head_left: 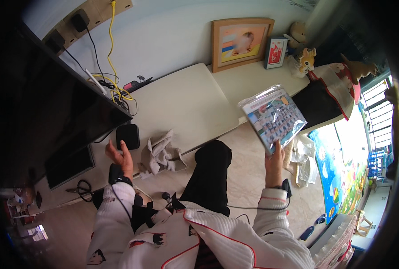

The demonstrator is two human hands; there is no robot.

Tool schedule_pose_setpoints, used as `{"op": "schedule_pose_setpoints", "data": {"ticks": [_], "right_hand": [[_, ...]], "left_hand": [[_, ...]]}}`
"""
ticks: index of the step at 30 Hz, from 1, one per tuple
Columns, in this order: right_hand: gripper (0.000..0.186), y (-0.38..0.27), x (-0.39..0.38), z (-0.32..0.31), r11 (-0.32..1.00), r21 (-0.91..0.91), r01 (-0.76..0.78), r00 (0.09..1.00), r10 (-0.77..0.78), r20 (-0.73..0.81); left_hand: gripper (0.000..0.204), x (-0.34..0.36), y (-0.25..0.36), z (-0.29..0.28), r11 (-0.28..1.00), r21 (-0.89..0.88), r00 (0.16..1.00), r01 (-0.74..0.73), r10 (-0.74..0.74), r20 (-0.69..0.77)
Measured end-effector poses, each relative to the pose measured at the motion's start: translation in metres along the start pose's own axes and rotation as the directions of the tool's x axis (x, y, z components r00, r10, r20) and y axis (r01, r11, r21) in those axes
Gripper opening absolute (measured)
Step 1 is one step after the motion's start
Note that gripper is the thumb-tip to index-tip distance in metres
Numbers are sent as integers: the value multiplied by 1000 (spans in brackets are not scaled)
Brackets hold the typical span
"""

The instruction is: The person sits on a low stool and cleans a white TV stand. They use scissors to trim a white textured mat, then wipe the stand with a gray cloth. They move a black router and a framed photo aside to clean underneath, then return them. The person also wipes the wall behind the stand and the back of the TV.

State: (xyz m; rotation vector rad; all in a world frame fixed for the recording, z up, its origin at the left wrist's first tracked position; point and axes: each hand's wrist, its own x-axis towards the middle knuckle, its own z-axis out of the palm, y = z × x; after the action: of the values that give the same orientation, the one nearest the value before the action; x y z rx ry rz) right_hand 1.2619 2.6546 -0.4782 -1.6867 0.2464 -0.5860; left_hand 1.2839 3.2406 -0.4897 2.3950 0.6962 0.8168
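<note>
My right hand (275, 159) grips the lower edge of a framed group photo (275, 117) in a clear plastic sleeve, held up and tilted. My left hand (122, 160) is at the lower left corner of a small black box (127, 136) with rounded corners; its thumb lies over the box's edge, and its other fingers are partly hidden. Beside the box, a crumpled whitish cloth (161, 152) lies at the front edge of the low white cabinet (181, 103).
A large dark television (69, 89) stands at the left, with yellow and black cables (114, 87) behind it. A wood-framed picture (242, 44), a small frame (275, 52) and soft toys (303, 62) stand at the back. Scissors (81, 190) lie at left; plastic wrapping (305, 159) is on the floor.
</note>
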Motion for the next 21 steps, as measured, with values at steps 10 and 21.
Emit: {"op": "schedule_pose_setpoints", "data": {"ticks": [10,21], "right_hand": [[15,-87,-109,40,680,473,-560,828,449,335],[29,-90,-117,126,843,235,-484,697,209,686]], "left_hand": [[55,-37,177,-36,692,-615,690,378,233,686],[20,36,222,-52,511,-409,304,756,279,911]]}}
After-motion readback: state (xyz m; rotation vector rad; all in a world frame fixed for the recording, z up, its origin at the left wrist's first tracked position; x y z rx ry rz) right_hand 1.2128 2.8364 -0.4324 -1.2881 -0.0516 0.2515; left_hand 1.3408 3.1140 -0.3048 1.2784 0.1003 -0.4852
